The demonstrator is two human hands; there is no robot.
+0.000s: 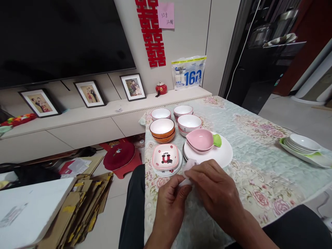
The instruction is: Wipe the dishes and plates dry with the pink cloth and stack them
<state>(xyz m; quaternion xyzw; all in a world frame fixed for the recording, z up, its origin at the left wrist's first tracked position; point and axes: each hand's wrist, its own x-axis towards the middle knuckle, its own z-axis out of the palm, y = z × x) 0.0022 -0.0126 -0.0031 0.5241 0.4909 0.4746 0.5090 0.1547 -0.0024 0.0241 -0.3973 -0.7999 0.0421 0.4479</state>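
My left hand (171,199) and right hand (216,185) both pinch the white wad (190,164), near side of the plate (225,152). Probably light, soft, easily torn; best held by its edges.

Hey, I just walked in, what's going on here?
A person's left hand and right hand both pinch a small crumpled whitish piece; its material is hard to tell. They hold it over the floral cloth. Just beyond are a square CAT dish and a white plate bearing pink dishes. Orange bowls stand stacked farther back.
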